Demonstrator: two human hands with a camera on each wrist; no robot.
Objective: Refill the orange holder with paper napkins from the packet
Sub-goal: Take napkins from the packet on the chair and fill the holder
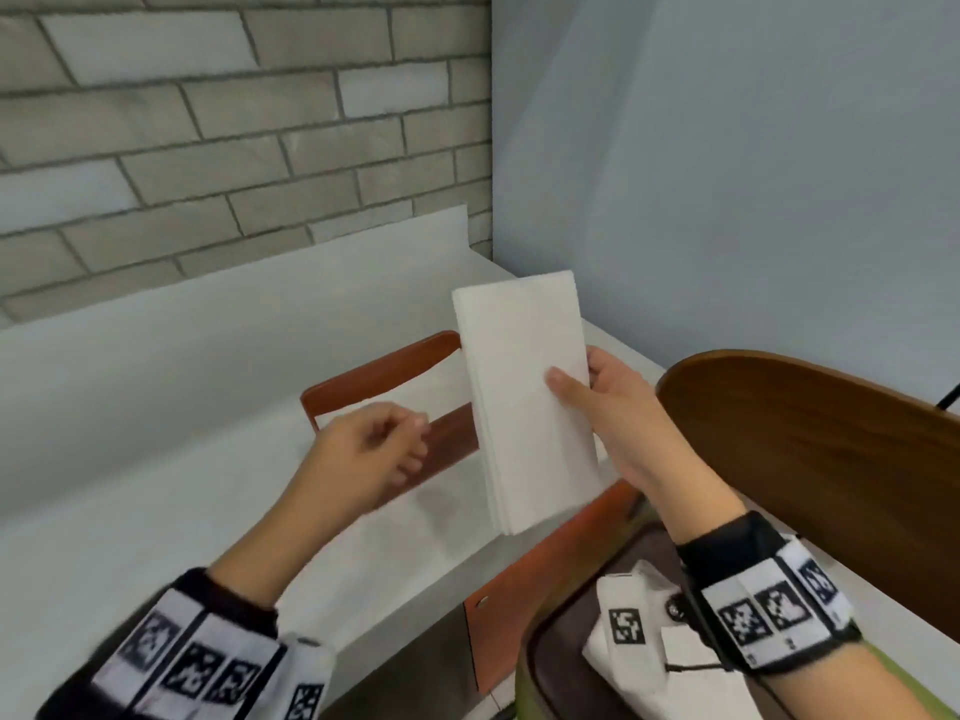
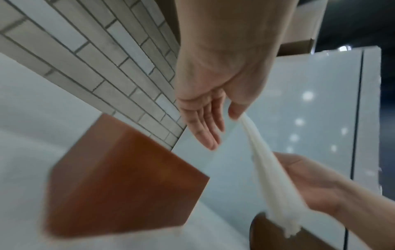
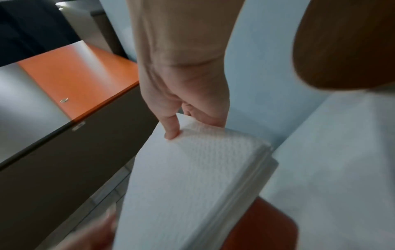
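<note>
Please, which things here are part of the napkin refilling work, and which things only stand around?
Part of the job:
- stack of napkins, held in the right hand
- orange holder on the white table
- left hand, beside the stack

Only standing around:
- wooden chair back
- brick wall

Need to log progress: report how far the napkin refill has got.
Done: a stack of napkins is out, gripped by the right hand. In hand: it hangs above the holder; the left hand is beside it, holding nothing. Left: putting the stack into the holder.
</note>
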